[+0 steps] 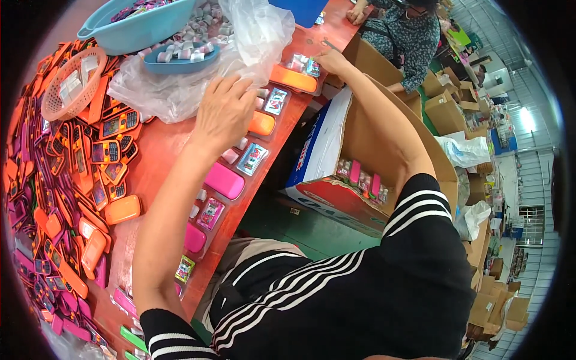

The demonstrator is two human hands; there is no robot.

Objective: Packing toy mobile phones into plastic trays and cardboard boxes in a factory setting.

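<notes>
Along the edge of the red surface, clear packs lie in a row, with bright cases and little picture packets in them (some cases are pink and some are orange). The left hand is palm down beside the second pack from the far end, its fingers stretched out; I cannot tell if it holds something underneath. The right hand is at the far pack, fingers bent; I cannot tell if they pinch anything. Past the left hand, a blue bowl holds small white and pink bits. Toy phones lie heaped on the left. More packs sit inside a cardboard box
</notes>
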